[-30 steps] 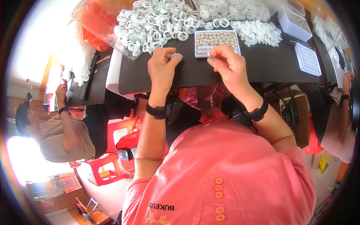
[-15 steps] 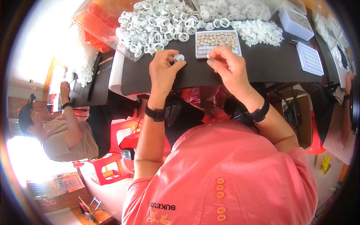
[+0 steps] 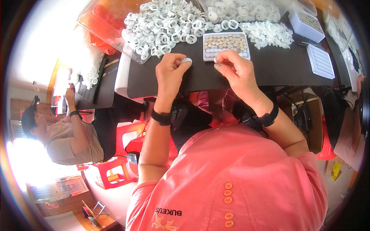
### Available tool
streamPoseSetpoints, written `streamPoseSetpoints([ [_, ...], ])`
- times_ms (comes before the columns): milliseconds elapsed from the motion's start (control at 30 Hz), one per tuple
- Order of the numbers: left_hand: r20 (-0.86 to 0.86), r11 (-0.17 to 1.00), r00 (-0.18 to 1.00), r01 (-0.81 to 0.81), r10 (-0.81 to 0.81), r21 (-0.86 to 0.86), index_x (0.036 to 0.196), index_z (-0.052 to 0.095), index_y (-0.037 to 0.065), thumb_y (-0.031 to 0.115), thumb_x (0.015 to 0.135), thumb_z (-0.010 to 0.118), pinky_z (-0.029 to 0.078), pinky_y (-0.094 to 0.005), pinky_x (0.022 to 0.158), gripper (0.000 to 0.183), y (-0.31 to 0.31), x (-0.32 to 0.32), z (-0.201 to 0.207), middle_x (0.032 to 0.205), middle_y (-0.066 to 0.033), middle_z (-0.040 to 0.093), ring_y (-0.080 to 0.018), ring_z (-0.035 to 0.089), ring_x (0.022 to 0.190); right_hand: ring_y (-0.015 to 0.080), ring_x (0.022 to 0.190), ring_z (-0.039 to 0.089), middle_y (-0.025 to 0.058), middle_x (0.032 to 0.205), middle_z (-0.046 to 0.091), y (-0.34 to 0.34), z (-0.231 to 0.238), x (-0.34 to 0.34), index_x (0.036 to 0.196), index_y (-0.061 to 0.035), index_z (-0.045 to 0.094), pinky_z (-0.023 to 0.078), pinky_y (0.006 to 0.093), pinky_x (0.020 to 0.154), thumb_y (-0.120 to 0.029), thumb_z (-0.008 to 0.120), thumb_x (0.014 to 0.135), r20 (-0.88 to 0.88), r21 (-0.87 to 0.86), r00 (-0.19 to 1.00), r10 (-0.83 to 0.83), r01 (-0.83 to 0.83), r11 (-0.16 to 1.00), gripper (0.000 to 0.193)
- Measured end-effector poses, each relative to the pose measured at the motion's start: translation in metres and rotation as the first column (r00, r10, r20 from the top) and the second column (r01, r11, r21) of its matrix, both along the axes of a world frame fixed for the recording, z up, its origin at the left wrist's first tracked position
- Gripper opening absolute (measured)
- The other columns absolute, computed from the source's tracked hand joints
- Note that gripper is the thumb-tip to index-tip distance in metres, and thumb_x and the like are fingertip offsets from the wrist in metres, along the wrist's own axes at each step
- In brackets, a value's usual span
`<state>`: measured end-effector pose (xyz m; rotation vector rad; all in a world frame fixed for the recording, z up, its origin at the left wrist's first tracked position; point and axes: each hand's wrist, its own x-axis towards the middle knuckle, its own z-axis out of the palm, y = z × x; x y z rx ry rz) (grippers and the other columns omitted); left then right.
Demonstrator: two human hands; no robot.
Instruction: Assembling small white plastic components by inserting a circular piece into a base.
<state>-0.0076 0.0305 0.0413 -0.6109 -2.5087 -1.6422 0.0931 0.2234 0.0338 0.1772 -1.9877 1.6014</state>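
My left hand (image 3: pixel 169 73) pinches a small round white plastic part (image 3: pixel 186 61) between thumb and fingers, above the near part of the dark table. Just in front of a shallow white tray (image 3: pixel 204 46), my right hand (image 3: pixel 237 67) is closed in a pinch on a tiny whitish piece (image 3: pixel 216 60), mostly hidden by the fingertips. Rows of small tan and white discs (image 3: pixel 225 40) fill that tray. A large heap of white plastic rings (image 3: pixel 162 25) lies beyond my left hand. Right of the tray spreads a pile of small translucent pieces (image 3: pixel 268 34).
A white grid tray (image 3: pixel 320 61) lies at the table's right, with a stacked white box (image 3: pixel 306 25) behind it. Clear bins (image 3: pixel 111 29) stand along the far side. At left, another person (image 3: pixel 73 134) works at a neighbouring table.
My left hand has tilted the round white part, so it shows more edge-on. My right hand keeps its pinch near the tray. The whole view has shifted slightly.
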Motion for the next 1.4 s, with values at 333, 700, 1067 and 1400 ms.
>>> streamPoseSetpoints([
  [333, -0.222, 0.984, 0.974, -0.007, -0.033, -0.178, 0.098, 0.071, -0.001, 0.003, 0.075, 0.079, 0.041, -0.0249, 0.06, 0.026, 0.003, 0.004, 0.004, 0.078, 0.0002, 0.057, -0.0073, 0.048, 0.064, 0.0128, 0.066, 0.057, 0.0052, 0.079, 0.063, 0.0, 0.0, 0.0, 0.096, -0.0031, 0.06, 0.047, 0.0264, 0.063, 0.001, 0.068, 0.087, -0.014, 0.04, 1.0, -0.014, 0.014, 0.999, 0.013],
  [700, -0.059, 0.999, 0.998, 0.007, -0.01, -0.037, 0.089, 0.07, 0.0, 0.002, 0.073, 0.08, 0.038, -0.0218, 0.055, 0.018, 0.003, 0.001, 0.006, 0.068, 0.0047, 0.053, -0.0047, 0.045, 0.061, 0.0154, 0.065, 0.058, 0.0065, 0.08, 0.064, 0.0, -0.002, 0.0, 0.096, -0.0035, 0.059, 0.048, 0.0274, 0.062, 0.002, 0.068, 0.087, -0.034, 0.071, 0.999, -0.025, 0.028, 0.997, 0.013],
  [1067, -0.292, 0.989, 0.946, -0.121, 0.14, 0.084, 0.086, 0.07, 0.0, 0.002, 0.075, 0.079, 0.038, -0.0205, 0.055, 0.014, 0.01, 0.005, 0.021, 0.068, 0.0042, 0.054, -0.0049, 0.047, 0.061, 0.023, 0.07, 0.066, 0.0092, 0.082, 0.065, 0.001, -0.002, 0.001, 0.097, -0.0039, 0.06, 0.051, 0.0307, 0.064, 0.002, 0.068, 0.086, -0.079, 0.157, 0.996, -0.029, 0.041, 0.987, 0.015],
  [1400, -0.23, 0.977, 0.955, -0.157, 0.187, 0.142, 0.086, 0.07, 0.0, 0.002, 0.076, 0.08, 0.04, -0.0212, 0.056, 0.015, 0.016, 0.0, 0.024, 0.071, 0.0029, 0.056, -0.0052, 0.048, 0.062, 0.0266, 0.071, 0.067, 0.0094, 0.083, 0.065, 0.001, -0.001, -0.001, 0.095, -0.0047, 0.06, 0.052, 0.0327, 0.063, 0.002, 0.068, 0.085, -0.096, 0.204, 0.994, -0.05, 0.069, 0.977, 0.015],
])
